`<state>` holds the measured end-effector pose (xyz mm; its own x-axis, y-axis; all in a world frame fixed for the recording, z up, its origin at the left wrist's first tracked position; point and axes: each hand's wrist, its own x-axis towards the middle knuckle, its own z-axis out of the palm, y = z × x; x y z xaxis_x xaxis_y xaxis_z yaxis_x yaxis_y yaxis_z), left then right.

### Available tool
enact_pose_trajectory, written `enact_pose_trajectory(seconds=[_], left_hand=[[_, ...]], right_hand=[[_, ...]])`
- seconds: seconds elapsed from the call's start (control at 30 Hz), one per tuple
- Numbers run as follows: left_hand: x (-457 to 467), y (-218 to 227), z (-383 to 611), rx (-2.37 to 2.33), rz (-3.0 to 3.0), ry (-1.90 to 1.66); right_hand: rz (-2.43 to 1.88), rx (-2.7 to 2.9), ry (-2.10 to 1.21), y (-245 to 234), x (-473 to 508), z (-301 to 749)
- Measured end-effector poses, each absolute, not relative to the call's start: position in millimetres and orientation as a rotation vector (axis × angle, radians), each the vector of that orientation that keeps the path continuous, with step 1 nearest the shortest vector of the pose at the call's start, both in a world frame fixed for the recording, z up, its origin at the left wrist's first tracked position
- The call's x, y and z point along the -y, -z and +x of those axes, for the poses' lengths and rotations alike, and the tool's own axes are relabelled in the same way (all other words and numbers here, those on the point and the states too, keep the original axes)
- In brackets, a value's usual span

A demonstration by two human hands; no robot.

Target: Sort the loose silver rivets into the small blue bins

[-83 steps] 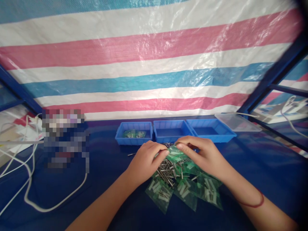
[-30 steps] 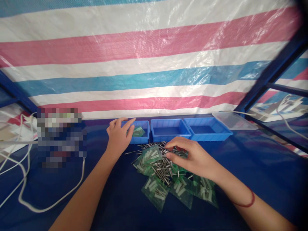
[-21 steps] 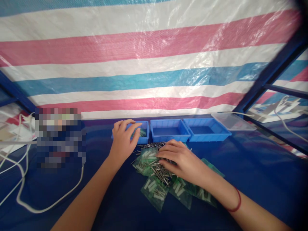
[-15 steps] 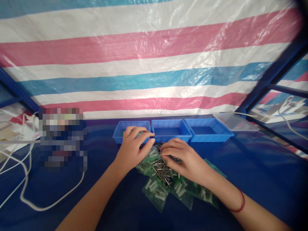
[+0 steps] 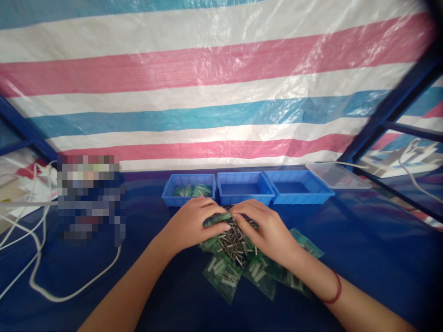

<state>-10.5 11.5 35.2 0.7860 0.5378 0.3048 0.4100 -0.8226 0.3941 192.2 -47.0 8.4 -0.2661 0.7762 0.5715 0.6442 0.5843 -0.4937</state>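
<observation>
My left hand (image 5: 194,225) has its thumb and fingers closed round a small green-tinted plastic bag (image 5: 224,216) above a heap of loose metal screws (image 5: 232,242). Opposite it, my right hand (image 5: 266,224) pinches at the near end of the same bag; its fingertips partly hide what they grip. Around the heap lie several filled bags, one of them a bag with white plugs and metal pieces (image 5: 223,276) in front. Part of the heap is covered by both hands.
Three blue bins stand in a row behind the hands: a left bin (image 5: 166,196) with green bags inside, a middle bin (image 5: 245,199) and a right bin (image 5: 304,199). A clear plastic lid (image 5: 341,176) lies at the back right. White cables (image 5: 38,281) run along the left.
My left hand has come down and nearer from the left bin, uncovering the bags in it. Its fingers now close on a bag, and my right hand has stayed almost in place.
</observation>
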Motion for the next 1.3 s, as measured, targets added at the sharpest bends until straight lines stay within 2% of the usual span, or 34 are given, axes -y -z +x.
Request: enact_pose_trajectory(seconds=[0.17, 0.33, 0.47, 0.83, 1.3], left_hand=[[-9, -32, -7, -0.831, 2.54, -0.736], [-6, -22, 3, -1.031, 2.039, -0.996], [-6, -19, 8, -0.963, 1.716, -0.998], [-8, -20, 6, -1.021, 1.726, -0.921], [-9, -12, 11, -0.91, 1.569, -1.077]], right_hand=[[-1.218, 1.769, -0.249, -8, 48, 196], [-1.276, 1.696, -0.451, -9, 48, 197], [-1.298, 1.652, -0.568, -8, 46, 199], [-1.185, 1.36, -0.991, -12, 44, 197], [-1.061, 1.294, -0.948, -14, 44, 195]])
